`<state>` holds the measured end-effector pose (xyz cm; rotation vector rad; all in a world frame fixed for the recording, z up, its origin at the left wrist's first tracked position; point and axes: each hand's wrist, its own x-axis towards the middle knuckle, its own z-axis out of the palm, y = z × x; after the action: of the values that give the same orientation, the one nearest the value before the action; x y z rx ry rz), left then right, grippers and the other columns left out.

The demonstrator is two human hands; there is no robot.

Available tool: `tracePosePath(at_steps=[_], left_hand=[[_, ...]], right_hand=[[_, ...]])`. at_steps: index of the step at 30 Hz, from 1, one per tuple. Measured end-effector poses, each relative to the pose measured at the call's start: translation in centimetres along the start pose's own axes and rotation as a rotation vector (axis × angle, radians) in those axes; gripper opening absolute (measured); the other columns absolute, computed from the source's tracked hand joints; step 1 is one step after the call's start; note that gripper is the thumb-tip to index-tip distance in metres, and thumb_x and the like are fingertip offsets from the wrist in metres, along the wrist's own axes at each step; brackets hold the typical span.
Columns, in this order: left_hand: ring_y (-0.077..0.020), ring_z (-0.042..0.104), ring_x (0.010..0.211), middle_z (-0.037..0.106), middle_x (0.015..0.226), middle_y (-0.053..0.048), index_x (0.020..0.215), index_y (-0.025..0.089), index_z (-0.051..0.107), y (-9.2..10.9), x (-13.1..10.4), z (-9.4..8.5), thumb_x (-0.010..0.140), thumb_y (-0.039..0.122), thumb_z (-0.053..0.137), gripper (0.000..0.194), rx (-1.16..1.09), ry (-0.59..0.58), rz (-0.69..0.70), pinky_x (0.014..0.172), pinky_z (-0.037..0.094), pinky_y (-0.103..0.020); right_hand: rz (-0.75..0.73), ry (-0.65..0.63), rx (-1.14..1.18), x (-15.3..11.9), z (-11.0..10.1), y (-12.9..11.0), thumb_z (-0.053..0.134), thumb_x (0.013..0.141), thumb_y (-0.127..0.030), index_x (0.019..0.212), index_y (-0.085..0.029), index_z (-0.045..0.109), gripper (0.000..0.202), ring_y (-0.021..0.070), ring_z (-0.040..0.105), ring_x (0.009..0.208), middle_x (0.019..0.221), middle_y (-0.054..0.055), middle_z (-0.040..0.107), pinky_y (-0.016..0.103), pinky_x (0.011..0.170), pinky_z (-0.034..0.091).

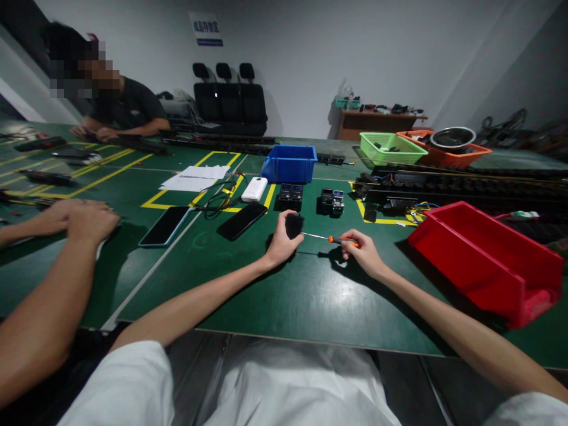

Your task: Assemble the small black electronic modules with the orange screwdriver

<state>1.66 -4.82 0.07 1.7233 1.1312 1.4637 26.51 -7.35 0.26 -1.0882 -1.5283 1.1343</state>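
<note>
Pinching a small black block (294, 225) in the head view, the person's left hand (282, 245) has thumb and fingers clamped on it, on the near side of the blue bin (290, 167). Nearer than that bin and to its right, the right hand (362, 252) is closed around the handle of a screwdriver (342, 241); its shaft points left to the block's edge, though whether the tip touches cannot be told. Green tabletop (284, 302) spreads between the forearms, nearer than the blue bin, down to the table's near edge. Just in front of the bin sit black modules (290, 194); more modules (332, 202) stand to its right. To its left and nearer, a dark phone (242, 221) lies near the left hand. A red bin (465, 266), well to the blue bin's right and nearer, bounds the right forearm's side. Well to the blue bin's left are a co-worker's hands (91, 222).
</note>
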Motion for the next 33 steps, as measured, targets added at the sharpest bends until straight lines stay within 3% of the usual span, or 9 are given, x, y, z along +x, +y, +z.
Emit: tracePosePath(at_steps=[11, 33], left_hand=[[-0.0212, 0.055, 0.108, 0.051, 0.120, -0.007, 0.122, 0.023, 0.045, -0.14, 0.07, -0.02, 0.070, 0.012, 0.065, 0.057, 0.004, -0.002, 0.008, 0.100, 0.045, -0.041], [-0.0196, 0.056, 0.104, 0.050, 0.120, -0.006, 0.124, 0.024, 0.042, -0.57, 0.02, 0.00, 0.073, 0.017, 0.065, 0.056, 0.013, -0.019, 0.001, 0.097, 0.046, -0.040]], right_hand=[[-0.033, -0.009, -0.065, -0.31, -0.09, -0.27, 0.067, 0.081, -0.036, 0.092, -0.016, 0.058, 0.024, 0.0096, 0.055, 0.054, 0.070, -0.001, 0.059, 0.023, 0.053, 0.043], [-0.064, 0.042, -0.097, -0.24, -0.20, 0.14, 0.063, 0.082, -0.036, 0.090, -0.017, 0.058, 0.021, 0.0098, 0.053, 0.051, 0.063, -0.004, 0.056, 0.023, 0.051, 0.040]])
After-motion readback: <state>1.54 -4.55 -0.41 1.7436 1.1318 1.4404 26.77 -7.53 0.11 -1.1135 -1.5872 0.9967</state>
